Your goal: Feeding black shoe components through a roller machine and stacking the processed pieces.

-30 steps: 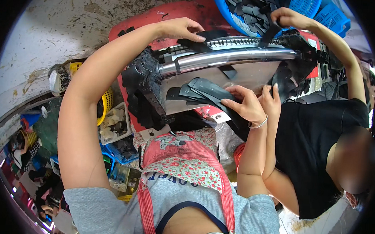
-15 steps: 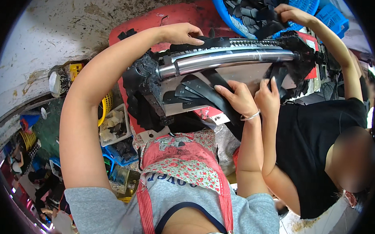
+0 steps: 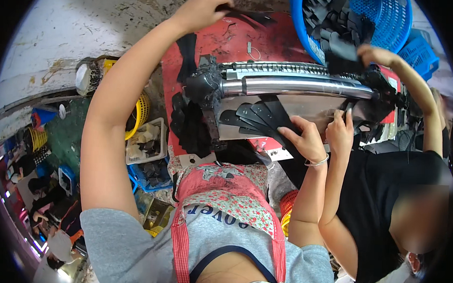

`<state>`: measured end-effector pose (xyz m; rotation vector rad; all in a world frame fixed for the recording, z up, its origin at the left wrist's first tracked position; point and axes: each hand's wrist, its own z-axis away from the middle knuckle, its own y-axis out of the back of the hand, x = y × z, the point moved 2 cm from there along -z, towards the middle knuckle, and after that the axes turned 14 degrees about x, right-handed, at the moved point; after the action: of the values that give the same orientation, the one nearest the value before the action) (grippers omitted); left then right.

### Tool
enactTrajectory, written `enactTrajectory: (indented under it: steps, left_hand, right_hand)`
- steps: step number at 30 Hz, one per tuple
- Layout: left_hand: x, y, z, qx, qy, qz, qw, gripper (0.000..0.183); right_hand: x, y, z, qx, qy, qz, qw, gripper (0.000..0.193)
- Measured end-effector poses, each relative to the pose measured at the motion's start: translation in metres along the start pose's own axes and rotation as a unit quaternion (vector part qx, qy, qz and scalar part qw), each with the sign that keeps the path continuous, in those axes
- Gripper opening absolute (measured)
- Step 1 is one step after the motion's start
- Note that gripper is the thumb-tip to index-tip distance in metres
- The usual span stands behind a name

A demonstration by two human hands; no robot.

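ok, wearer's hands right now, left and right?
Left hand: closed on blurred black strip material, piece count unclear.
Right hand: closed on a fan of flat black strips with rounded ends.

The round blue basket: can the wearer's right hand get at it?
Probably not easily: the right hand holds black strips, the roller lies between it and the basket, and a co-worker's hand is close by.

Left hand holds black strip over machine; right hand holds fanned pieces beside roller; co-worker's hand near blue basket.
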<state>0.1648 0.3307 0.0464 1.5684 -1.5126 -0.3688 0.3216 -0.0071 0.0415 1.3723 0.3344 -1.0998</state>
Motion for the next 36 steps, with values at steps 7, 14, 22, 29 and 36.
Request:
enactTrajectory:
  steps: [7,14,22,29,36]
  left_hand:
    - [-0.006,-0.031,0.166,-0.209,0.0,-0.317,0.925,0.019]
    - [-0.006,-0.033,0.147,-0.138,0.223,-0.198,0.945,0.02]
    - [0.005,-0.112,0.026,-0.241,0.133,0.209,0.938,0.037]
    - [0.012,-0.173,0.03,-0.351,0.03,0.105,0.93,0.035]
    - [0.028,-0.208,0.035,-0.403,0.126,0.002,0.906,0.039]
  right_hand:
    - [0.006,-0.003,0.001,0.002,-0.04,-0.077,0.996,0.02]
    - [0.01,0.002,0.014,-0.035,-0.059,-0.102,0.992,0.024]
    - [0.005,0.003,0.01,-0.001,-0.076,-0.103,0.992,0.02]
    - [0.005,0.003,0.017,0.017,-0.097,-0.098,0.99,0.019]
    - [-0.012,0.008,0.016,0.013,-0.088,-0.056,0.994,0.019]
